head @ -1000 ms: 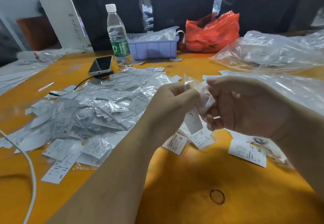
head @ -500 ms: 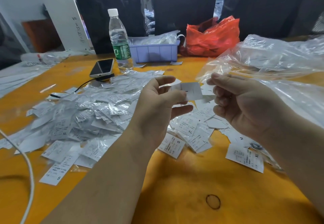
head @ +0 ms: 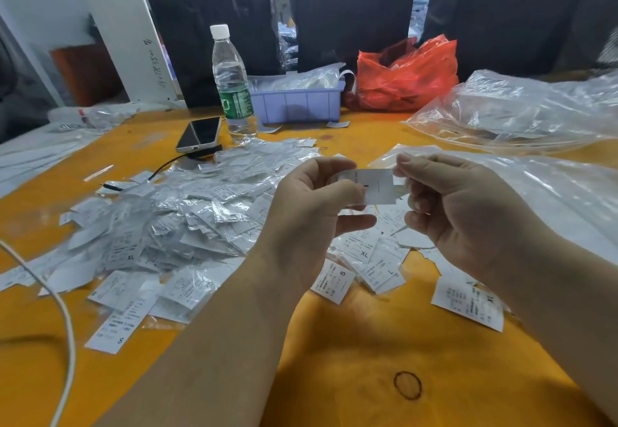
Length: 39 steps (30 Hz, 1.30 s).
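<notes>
I see the orange surface filling the lower frame, with a heap of bagged size tags spread left of centre. At centre the left hand and right hand each pinch one end of a white tag, held above the surface.

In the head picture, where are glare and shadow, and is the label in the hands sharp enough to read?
Head view: glare whitens the clear bag at right and the plastic in the pile. Head view: the arms cast a shadow on the table. Head view: the label, pinched by the left hand and right hand, looks pale and blurred, its print hardly readable.
</notes>
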Motion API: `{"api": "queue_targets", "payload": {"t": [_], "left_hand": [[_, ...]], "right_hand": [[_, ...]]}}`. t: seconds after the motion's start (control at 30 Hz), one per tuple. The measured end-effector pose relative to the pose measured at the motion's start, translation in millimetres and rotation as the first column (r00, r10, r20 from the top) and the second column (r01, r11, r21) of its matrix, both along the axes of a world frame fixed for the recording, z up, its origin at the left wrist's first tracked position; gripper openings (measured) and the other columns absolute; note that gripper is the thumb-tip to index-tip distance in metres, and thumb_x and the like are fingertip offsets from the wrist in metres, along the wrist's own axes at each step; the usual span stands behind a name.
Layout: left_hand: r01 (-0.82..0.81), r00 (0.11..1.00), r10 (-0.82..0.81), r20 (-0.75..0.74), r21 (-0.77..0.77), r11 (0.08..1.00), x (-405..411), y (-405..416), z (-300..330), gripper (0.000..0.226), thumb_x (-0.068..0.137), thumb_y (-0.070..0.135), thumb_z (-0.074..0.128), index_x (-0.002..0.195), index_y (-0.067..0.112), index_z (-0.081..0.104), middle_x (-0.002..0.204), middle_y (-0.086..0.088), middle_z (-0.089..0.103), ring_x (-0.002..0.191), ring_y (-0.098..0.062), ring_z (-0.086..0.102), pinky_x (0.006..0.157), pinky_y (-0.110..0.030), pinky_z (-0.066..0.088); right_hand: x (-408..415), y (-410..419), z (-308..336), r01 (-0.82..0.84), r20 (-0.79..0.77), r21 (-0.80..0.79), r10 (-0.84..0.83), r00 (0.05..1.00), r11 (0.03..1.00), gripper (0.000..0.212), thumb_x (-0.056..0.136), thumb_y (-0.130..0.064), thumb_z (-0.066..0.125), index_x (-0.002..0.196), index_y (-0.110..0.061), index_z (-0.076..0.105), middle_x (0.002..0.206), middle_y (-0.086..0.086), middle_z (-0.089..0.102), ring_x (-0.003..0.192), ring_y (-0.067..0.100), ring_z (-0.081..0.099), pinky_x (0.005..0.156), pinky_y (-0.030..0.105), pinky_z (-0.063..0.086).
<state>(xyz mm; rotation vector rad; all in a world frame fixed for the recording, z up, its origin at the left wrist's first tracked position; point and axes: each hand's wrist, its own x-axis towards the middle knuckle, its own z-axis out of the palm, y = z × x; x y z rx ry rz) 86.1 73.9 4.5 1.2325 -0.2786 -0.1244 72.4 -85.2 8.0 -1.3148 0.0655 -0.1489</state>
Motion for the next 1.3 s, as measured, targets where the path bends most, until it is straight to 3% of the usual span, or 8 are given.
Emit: {"api": "queue_targets", "payload": {"t": [0.27, 0.47, 0.73, 0.9, 1.03, 1.3], "left_hand": [[-0.037, 0.999, 0.036, -0.038, -0.033, 0.999, 1.5, 1.9, 3.0, 0.025, 0.081, -0.012, 0.062, 0.094, 0.010, 0.065, 0.089, -0.014, 0.065, 0.076, -0.026, 0.063, 0.056, -0.028, 0.055], [-0.066, 0.993, 0.058, -0.104, -0.068, 0.996, 0.2, 1.7, 6.7, 0.025, 0.082, -0.012, 0.060, 0.094, 0.010, 0.064, 0.090, -0.016, 0.064, 0.065, -0.019, 0.064, 0.055, -0.027, 0.054], [-0.078, 0.984, 0.059, -0.166, -0.110, 0.991, 2.2, 1.2, 5.3, 0.026, 0.081, -0.013, 0.060, 0.092, 0.010, 0.064, 0.070, -0.009, 0.069, 0.058, -0.017, 0.065, 0.055, -0.028, 0.055], [-0.034, 0.986, 0.021, -0.165, -0.074, 0.997, 1.5, 0.4, 4.2, 0.025, 0.081, -0.011, 0.060, 0.093, 0.010, 0.064, 0.085, -0.015, 0.066, 0.072, -0.025, 0.064, 0.055, -0.027, 0.054], [-0.033, 0.985, 0.019, -0.172, -0.081, 0.996, 2.3, 0.8, 4.2, 0.025, 0.081, -0.011, 0.059, 0.092, 0.011, 0.064, 0.084, -0.015, 0.066, 0.078, -0.029, 0.064, 0.054, -0.027, 0.054], [-0.058, 0.982, 0.035, -0.186, -0.117, 0.991, 1.6, 1.4, 5.9, 0.025, 0.082, -0.012, 0.059, 0.094, 0.010, 0.064, 0.073, -0.011, 0.068, 0.066, -0.022, 0.065, 0.054, -0.027, 0.054]], "right_hand": [[-1.4, 0.6, -0.2, -0.005, -0.003, 0.000, 0.005, 1.000, 1.000, 0.017, 0.063, -0.033, 0.076, 0.065, -0.016, 0.074, 0.062, 0.000, 0.044, 0.050, 0.010, 0.038, 0.045, 0.021, 0.040], [-2.2, 2.5, 0.3, -0.035, 0.008, -0.011, 0.035, 0.999, 0.999, 0.014, 0.065, -0.030, 0.076, 0.067, -0.017, 0.075, 0.061, -0.001, 0.047, 0.050, 0.010, 0.039, 0.045, 0.020, 0.039], [-3.3, 3.3, 0.3, -0.049, 0.013, -0.017, 0.049, 0.999, 0.999, 0.015, 0.062, -0.030, 0.077, 0.067, -0.017, 0.074, 0.061, -0.001, 0.047, 0.050, 0.009, 0.039, 0.045, 0.021, 0.040], [-3.2, 3.4, 0.2, -0.036, 0.020, 0.013, 0.035, 0.999, 0.999, 0.016, 0.061, -0.029, 0.077, 0.069, -0.016, 0.072, 0.059, -0.001, 0.049, 0.049, 0.010, 0.040, 0.044, 0.021, 0.039], [-2.2, 2.1, -0.1, -0.029, 0.016, 0.038, 0.028, 0.999, 0.999, 0.014, 0.063, -0.028, 0.077, 0.070, -0.016, 0.073, 0.060, -0.001, 0.050, 0.048, 0.010, 0.042, 0.043, 0.022, 0.039], [-2.2, 3.4, -1.5, -0.079, 0.012, 0.026, 0.079, 0.997, 0.997, 0.026, 0.056, -0.031, 0.079, 0.074, -0.014, 0.072, 0.060, 0.000, 0.049, 0.048, 0.010, 0.040, 0.044, 0.022, 0.038]]}}
